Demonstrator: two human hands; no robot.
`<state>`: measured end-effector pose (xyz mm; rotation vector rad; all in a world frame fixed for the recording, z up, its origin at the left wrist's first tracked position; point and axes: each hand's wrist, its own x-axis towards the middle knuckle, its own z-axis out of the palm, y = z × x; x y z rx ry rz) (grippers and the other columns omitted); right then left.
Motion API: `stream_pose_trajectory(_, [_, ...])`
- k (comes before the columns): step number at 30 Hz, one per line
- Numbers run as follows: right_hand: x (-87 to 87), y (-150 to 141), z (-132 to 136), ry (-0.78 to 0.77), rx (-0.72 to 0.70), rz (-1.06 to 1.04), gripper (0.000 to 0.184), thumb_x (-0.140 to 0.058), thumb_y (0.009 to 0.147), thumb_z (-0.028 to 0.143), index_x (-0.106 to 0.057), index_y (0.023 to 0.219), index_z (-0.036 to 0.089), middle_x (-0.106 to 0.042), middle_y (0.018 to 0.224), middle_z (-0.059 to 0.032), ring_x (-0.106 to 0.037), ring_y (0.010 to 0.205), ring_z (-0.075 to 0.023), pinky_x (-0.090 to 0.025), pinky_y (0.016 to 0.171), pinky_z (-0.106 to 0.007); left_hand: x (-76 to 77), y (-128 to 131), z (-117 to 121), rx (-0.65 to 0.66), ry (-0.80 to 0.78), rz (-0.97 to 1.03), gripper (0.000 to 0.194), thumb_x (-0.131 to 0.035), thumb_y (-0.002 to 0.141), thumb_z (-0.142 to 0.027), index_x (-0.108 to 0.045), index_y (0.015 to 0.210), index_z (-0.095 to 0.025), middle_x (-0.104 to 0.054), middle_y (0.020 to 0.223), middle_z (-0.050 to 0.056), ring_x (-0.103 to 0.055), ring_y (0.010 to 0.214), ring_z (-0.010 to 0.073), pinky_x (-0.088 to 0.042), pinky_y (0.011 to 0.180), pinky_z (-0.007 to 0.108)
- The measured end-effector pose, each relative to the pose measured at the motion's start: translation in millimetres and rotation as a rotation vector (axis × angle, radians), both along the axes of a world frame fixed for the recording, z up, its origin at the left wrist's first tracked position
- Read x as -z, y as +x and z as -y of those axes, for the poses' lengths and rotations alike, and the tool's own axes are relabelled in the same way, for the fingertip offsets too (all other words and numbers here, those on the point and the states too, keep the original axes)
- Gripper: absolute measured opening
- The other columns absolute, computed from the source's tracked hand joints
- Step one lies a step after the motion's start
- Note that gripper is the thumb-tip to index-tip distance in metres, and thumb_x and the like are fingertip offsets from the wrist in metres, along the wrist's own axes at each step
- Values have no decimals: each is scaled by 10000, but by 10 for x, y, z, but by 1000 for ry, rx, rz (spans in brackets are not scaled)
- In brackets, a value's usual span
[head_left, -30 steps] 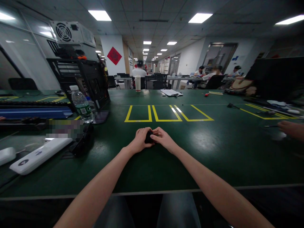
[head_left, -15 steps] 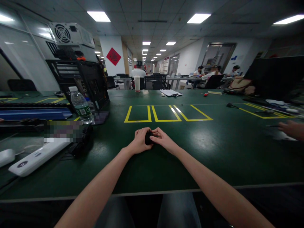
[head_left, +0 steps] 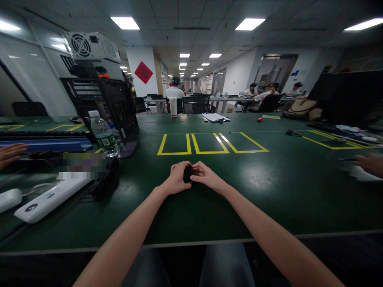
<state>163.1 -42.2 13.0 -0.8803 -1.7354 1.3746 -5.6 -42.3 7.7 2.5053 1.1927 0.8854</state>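
Note:
Between my two hands, low over the green table (head_left: pixel 191 215), is a small black rounded object (head_left: pixel 187 174), largely covered by fingers; its kind cannot be made out. My left hand (head_left: pixel 177 177) curls round its left side, thumb towards me and fingers over the far side. From the right, my right hand (head_left: pixel 206 175) pinches its edge with thumb and fingertips. Just beyond the hands, three frames of yellow tape (head_left: pixel 212 152) are stuck on the tabletop.
To the left stand a water bottle (head_left: pixel 103 133), a black computer case (head_left: pixel 115 103) and a white power strip (head_left: pixel 50 201). Another person's hand (head_left: pixel 12 153) reaches in at the left edge, and one (head_left: pixel 369 162) at the right. A clipboard (head_left: pixel 215 117) and white cup (head_left: pixel 173 107) lie farther back.
The black object has turned slightly between my hands, and more of its dark face shows. At the left edge another person's hand has come farther into view.

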Motion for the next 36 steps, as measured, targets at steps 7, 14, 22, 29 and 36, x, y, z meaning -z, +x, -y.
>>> stream_pose_trajectory(7, [110,-50,-88,1,90,-7,288,-573,694,361,-487,915,198,-551,903,-17,-529,890,-165,-440,794,-377,18,8,-16,-8,21,-7,570,-600,587,-205,-332,1090,-230,-462,1021,28,-438,992,226,-251,911,401])
stream_pose_trajectory(14, [81,-28,-82,-36,67,14,312,-599,678,318,-499,940,181,-535,996,-40,-519,942,-168,-405,858,-382,20,-15,-20,22,21,5,585,-598,586,-201,-325,1103,-224,-456,1028,30,-442,988,220,-253,917,395])
stream_pose_trajectory(22, [23,-20,-16,60,42,-45,229,-574,700,313,-487,879,198,-524,930,-10,-529,888,-149,-433,812,-357,7,-13,-23,17,0,15,563,-595,602,-200,-329,1097,-238,-454,1038,27,-422,1019,223,-260,922,393])
stream_pose_trajectory(29, [95,-30,-95,-17,133,29,341,-603,673,335,-479,958,194,-517,998,-39,-521,916,-171,-426,827,-381,8,-25,-31,43,1,17,565,-602,607,-209,-329,1101,-230,-456,1029,32,-435,1001,218,-257,925,395])
stream_pose_trajectory(36, [67,7,-67,44,-6,-31,327,-626,653,283,-472,931,208,-531,963,-14,-509,958,-169,-410,844,-370,-8,-5,-32,39,-25,23,562,-594,597,-195,-333,1095,-229,-454,1033,26,-433,1002,221,-270,919,389])
